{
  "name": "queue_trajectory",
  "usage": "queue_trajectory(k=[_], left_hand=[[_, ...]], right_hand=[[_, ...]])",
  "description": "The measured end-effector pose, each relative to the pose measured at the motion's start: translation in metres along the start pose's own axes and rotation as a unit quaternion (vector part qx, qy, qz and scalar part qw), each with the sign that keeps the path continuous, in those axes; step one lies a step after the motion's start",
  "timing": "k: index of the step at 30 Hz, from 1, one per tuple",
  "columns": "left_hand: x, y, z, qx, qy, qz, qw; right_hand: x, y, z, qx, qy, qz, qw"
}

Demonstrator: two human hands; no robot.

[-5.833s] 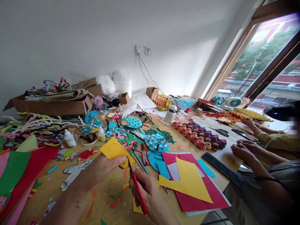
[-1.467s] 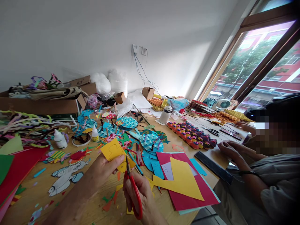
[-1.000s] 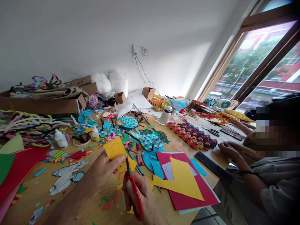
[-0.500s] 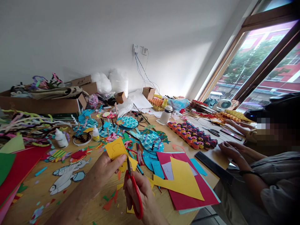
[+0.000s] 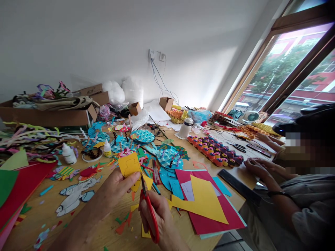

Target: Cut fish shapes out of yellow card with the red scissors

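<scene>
- Scissors with red plastic handles (image 5: 154,219) sit in the right hand (image 5: 161,209), its fingers wrapped around the loops, low centre of the frame.
- The left hand (image 5: 119,188), thumb against fingers, pinches a small yellow card with a drawn outline (image 5: 129,163) at the centre; the dark blades lie at its right edge, though whether they bite cannot be told.
- Beneath is a light-brown wood-grained tabletop (image 5: 104,228), sprinkled with orange and green paper scraps.
- To the right, a large angular yellow paper offcut (image 5: 209,204) lies on a crimson paper sheet (image 5: 204,225); beside them rests a long flat black bar (image 5: 238,186).
- Left of centre are black-outlined white paper fish (image 5: 69,202) and a white plastic squeeze bottle (image 5: 68,155).
- Behind stand blue woven paper discs (image 5: 167,158) and a painted bumpy carton tray (image 5: 214,150).
- Upper left holds a brown cardboard box (image 5: 47,118) against a plain white wall (image 5: 91,45).
- A brown-framed window (image 5: 274,71) fills the upper right, above a co-worker's grey sleeve (image 5: 311,216).
</scene>
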State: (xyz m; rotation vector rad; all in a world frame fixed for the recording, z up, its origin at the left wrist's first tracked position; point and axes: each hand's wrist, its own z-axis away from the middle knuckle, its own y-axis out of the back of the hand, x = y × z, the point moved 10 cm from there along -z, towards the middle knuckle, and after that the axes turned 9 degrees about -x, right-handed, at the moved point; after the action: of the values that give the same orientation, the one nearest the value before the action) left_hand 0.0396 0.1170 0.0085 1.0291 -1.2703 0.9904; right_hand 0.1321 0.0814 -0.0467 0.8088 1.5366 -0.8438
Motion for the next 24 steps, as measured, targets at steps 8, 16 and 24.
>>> queue_trajectory(k=[8, 16, 24], left_hand=[[0.003, -0.001, 0.002, -0.014, 0.004, -0.005, 1.0], [0.008, 0.0, 0.003, -0.017, -0.014, -0.031, 0.999], [0.002, 0.003, 0.002, -0.014, -0.029, -0.06, 0.998]], right_hand=[[0.002, 0.004, 0.003, 0.007, -0.029, 0.044, 0.999], [-0.006, -0.001, 0.004, -0.011, -0.02, 0.035, 0.999], [-0.009, -0.005, 0.003, -0.012, -0.014, 0.021, 1.0]])
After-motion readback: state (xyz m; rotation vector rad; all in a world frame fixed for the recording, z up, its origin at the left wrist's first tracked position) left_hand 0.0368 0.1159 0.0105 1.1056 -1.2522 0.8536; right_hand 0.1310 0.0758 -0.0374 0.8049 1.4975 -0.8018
